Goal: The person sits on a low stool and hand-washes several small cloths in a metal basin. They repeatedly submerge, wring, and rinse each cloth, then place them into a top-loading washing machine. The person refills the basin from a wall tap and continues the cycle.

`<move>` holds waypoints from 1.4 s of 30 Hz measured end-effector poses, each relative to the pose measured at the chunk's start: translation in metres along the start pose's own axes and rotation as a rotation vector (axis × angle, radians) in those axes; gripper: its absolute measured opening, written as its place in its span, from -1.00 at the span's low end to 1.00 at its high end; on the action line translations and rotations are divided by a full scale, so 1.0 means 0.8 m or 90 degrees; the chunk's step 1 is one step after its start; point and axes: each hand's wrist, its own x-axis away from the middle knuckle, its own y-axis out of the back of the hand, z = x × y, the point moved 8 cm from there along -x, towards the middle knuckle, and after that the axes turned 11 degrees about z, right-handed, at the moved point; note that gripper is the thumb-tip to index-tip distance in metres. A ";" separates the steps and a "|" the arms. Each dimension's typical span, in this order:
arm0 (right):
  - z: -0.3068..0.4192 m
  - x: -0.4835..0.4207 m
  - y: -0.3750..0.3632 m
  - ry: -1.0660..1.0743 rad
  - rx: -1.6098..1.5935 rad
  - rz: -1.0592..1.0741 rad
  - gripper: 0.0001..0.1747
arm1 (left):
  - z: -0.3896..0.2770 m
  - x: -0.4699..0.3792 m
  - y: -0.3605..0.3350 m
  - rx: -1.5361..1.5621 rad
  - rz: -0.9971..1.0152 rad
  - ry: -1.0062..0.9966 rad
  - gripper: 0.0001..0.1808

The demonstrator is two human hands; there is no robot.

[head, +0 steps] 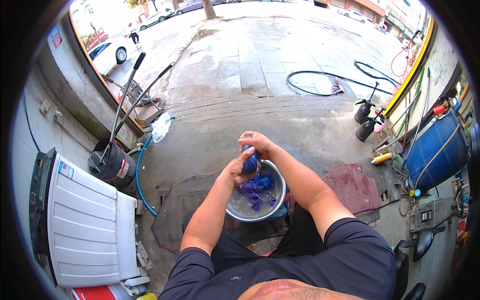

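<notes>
Both hands meet over a round metal basin (280,198) between my knees. My left hand (238,170) grips the lower part of a bunched blue cloth (250,161). Around the upper part of the same cloth, my right hand (258,144) is closed. The cloth is squeezed into a tight roll, and some of it is hidden by my fingers. Below, cloudy water (243,205) fills the basin. A purple cloth (252,193) and another blue cloth (265,181) lie partly sunk in it.
A black bucket (125,170) with long-handled tools and a white washing machine (86,221) stand left. A blue hose (139,183) runs across the floor nearby. Black pump sprayers (365,129), a blue drum (435,150) and a reddish mat (352,187) are on the right.
</notes>
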 end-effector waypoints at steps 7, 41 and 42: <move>-0.037 0.005 0.002 -0.058 0.085 0.010 -0.73 | 0.032 -0.011 0.022 -0.214 -0.056 0.069 -0.61; -0.022 -0.005 0.027 0.170 0.054 -0.166 -0.46 | -0.077 0.037 0.050 -0.794 -0.306 -0.111 -0.51; -0.019 0.002 0.032 0.162 -0.027 -0.181 -0.41 | -0.104 0.075 0.054 -0.804 -0.403 -0.171 -0.46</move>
